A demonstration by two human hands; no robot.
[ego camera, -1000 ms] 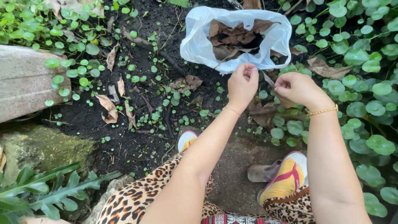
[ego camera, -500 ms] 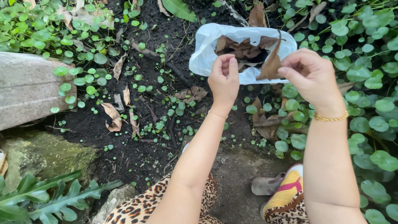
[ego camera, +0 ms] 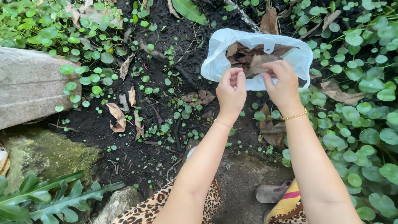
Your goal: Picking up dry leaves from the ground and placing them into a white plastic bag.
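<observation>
Head view (only cam). Person crouched over garden bed, both arms stretched fwd.

Hands: left hand [ego camera: 230,92] up at near rim of white plastic bag [ego camera: 219,62], fingers curled, thumb and forefinger pinched together. Looks like it grips the bag edge, but can't tell for sure. Right hand [ego camera: 282,83] also at the near rim, fingers bent down over the opening, touching or just above the dry leaves inside [ego camera: 253,56]. Whether it holds a leaf: can't tell, fingertips hidden by the hand itself. Thin gold bracelet [ego camera: 295,116] on right wrist.

Bag: lies on the soil, mouth open toward cam, well filled w/ brown dry leaves.

Progress (judgement): collecting looks partly done. Bag holds a good load, yet loose fallen leaves are on the ground: curled one [ego camera: 117,117] left of centre, a crumpled one [ego camera: 199,97] just left of left hand, a large one [ego camera: 340,93] among plants at right, some [ego camera: 271,132] below right wrist.

Surface/surroundings: dark moist soil [ego camera: 137,153], outdoors, daylight. Round-leaved green ground cover [ego camera: 365,124] dense on right, scattered seedlings mid-bed. Grey stone slab [ego camera: 29,83] at left, mossy rock [ego camera: 45,153] below it, long lobed green leaves [ego camera: 49,199] bottom left. Leopard-print garment [ego camera: 145,207] at bottom; sandal w/ yellow strap [ego camera: 284,197] on bare patch by right arm.
</observation>
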